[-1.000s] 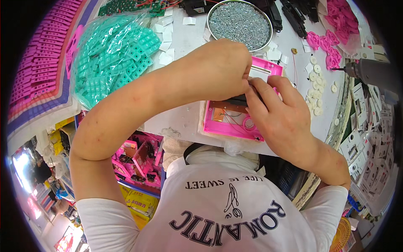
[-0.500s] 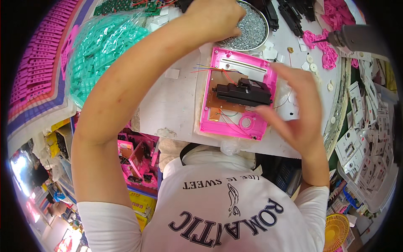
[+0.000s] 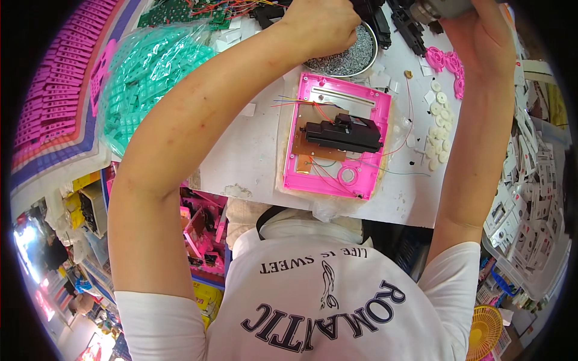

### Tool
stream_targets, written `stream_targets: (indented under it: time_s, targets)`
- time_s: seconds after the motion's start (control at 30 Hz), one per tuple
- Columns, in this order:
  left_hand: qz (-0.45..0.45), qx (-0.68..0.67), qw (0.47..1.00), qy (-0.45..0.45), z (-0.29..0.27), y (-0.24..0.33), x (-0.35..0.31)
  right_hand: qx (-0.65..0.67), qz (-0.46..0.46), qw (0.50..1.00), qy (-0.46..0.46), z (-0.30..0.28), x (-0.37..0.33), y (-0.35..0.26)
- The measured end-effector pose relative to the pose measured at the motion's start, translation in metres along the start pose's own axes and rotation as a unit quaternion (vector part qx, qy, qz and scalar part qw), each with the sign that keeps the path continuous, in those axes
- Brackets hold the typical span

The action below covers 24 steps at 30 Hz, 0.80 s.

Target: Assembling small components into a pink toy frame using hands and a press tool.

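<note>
My left hand (image 3: 322,30) is closed over the near side of a round metal bowl of small silver screws (image 3: 352,57); whatever its fingertips pinch is hidden. At the upper right my right hand (image 3: 486,37) is wrapped round a grey power screwdriver (image 3: 442,8), partly cut off by the frame's top edge. Between my arms lies an open pink plastic casing (image 3: 295,182) with a brown circuit board (image 3: 304,143), thin coloured wires and a black mechanism (image 3: 349,135) inside. Neither hand touches the casing.
Left of the casing is a clear bag of green plastic parts (image 3: 144,84), with rows of pink parts (image 3: 51,90) beyond. White round pieces (image 3: 438,135) and pink parts (image 3: 445,60) lie on the right. Black mechanisms (image 3: 408,30) and green circuit boards (image 3: 174,13) are at the back.
My right hand has gone from the casing's right edge up to the power screwdriver and now grips it. The screwdriver has moved up and left. My left hand stays at the screw bowl.
</note>
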<state>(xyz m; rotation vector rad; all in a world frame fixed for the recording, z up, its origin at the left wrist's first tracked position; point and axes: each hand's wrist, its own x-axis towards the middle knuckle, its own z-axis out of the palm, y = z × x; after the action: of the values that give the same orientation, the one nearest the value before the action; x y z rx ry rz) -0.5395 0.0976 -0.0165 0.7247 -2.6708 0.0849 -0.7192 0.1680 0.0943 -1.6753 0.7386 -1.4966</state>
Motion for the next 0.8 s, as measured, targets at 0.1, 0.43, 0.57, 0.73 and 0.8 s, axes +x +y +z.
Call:
stream_targets:
  time_s: [0.1, 0.43, 0.57, 0.73, 0.8]
  targets:
    - [0.003, 0.036, 0.999, -0.008, -0.004, 0.000, 0.001, 0.044, 0.061, 0.997, -0.004, 0.012, -0.003, -0.005]
    - [-0.148, -0.428, 0.889, 0.068, -0.082, 0.085, -0.086, 0.177, 0.082, 0.981, 0.003, 0.023, -0.094, -0.042]
    - [-0.099, -0.309, 0.941, 0.098, -0.086, 0.119, -0.126, 0.251, 0.072, 0.962, -0.073, 0.045, -0.111, -0.057]
    - [-0.113, -0.303, 0.936, 0.142, -0.070, 0.126, -0.138, 0.223, 0.069, 0.969, -0.076, 0.058, -0.113, -0.063]
    - [-0.106, -0.309, 0.934, 0.144, -0.070, 0.125, -0.139, 0.217, 0.066, 0.971, -0.073, 0.060, -0.112, -0.064]
